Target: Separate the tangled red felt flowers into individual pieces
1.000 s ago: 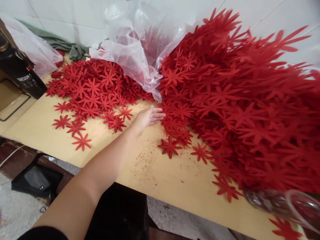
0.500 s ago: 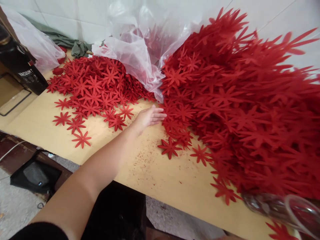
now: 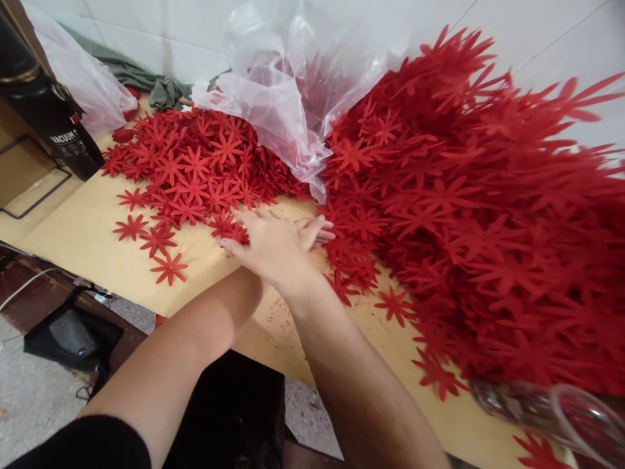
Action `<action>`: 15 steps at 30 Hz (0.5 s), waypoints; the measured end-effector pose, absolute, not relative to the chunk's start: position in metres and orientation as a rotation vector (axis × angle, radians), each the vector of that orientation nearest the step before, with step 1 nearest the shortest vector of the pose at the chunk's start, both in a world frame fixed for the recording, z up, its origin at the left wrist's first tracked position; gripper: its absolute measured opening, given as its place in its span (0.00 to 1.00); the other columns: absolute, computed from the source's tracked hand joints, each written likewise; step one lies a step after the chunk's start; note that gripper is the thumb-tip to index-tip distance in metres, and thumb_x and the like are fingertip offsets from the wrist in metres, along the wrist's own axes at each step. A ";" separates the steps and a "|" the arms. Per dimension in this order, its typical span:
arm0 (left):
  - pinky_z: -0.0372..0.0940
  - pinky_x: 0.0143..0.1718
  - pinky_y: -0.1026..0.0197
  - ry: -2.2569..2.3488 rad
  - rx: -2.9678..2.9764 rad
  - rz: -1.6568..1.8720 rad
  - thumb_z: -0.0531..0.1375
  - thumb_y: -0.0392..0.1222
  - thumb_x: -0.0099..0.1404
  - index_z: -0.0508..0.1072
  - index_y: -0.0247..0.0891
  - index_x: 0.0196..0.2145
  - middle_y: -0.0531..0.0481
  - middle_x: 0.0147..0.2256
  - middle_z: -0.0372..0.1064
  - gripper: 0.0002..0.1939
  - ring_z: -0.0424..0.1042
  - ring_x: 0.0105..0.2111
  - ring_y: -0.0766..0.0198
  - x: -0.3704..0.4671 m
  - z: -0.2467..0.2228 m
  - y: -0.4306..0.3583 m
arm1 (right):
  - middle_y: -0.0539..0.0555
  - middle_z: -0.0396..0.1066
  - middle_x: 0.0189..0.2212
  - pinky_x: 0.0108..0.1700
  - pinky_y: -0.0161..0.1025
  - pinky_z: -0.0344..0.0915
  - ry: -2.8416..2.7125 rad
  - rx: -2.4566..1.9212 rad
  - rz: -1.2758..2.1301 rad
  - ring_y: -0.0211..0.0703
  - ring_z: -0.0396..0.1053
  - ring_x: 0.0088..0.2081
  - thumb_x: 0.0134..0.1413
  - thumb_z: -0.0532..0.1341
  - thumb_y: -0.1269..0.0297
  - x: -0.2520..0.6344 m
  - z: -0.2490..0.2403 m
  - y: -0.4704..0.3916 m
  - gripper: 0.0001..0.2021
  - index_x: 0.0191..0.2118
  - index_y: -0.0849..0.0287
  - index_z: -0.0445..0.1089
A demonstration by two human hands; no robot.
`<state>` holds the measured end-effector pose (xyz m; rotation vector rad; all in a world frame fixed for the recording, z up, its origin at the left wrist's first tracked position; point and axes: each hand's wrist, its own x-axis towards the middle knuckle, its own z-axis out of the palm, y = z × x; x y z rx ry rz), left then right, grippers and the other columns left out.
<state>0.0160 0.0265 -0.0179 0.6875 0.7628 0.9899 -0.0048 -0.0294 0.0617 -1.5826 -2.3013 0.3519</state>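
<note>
My left hand (image 3: 319, 232) reaches across the table (image 3: 342, 355), fingers stretched toward the edge of the large pile of red flower-shaped cutouts (image 3: 454, 221) on the right. Over its wrist crosses my right hand (image 3: 273, 244), fingers spread and pointing left. The right fingertips are close to a few loose red flower cutouts (image 3: 224, 225) beside the smaller left pile (image 3: 195, 163). I see nothing held in either hand. The left palm and wrist are partly hidden under the right hand; whether the two touch I cannot tell.
A plastic bag (image 3: 288, 111) lies between the piles against the tiled wall (image 3: 195, 32). A black vacuum bottle (image 3: 63, 124) stands at the left. At the lower right a clear plastic container (image 3: 527, 404) lies on its side. Single red cutouts (image 3: 168, 268) dot the table's front.
My right hand has come in from the lower right and now crosses above my left wrist. The left hand stays stretched out by the right pile. The view has shifted slightly.
</note>
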 end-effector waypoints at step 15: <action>0.62 0.49 0.56 0.831 0.866 0.903 0.47 0.41 0.66 0.69 0.33 0.45 0.40 0.40 0.73 0.17 0.72 0.42 0.62 0.019 -0.018 0.032 | 0.59 0.72 0.40 0.48 0.46 0.64 -1.904 -1.468 0.646 0.49 0.69 0.43 0.46 0.58 0.56 -0.010 0.035 0.008 0.21 0.45 0.63 0.68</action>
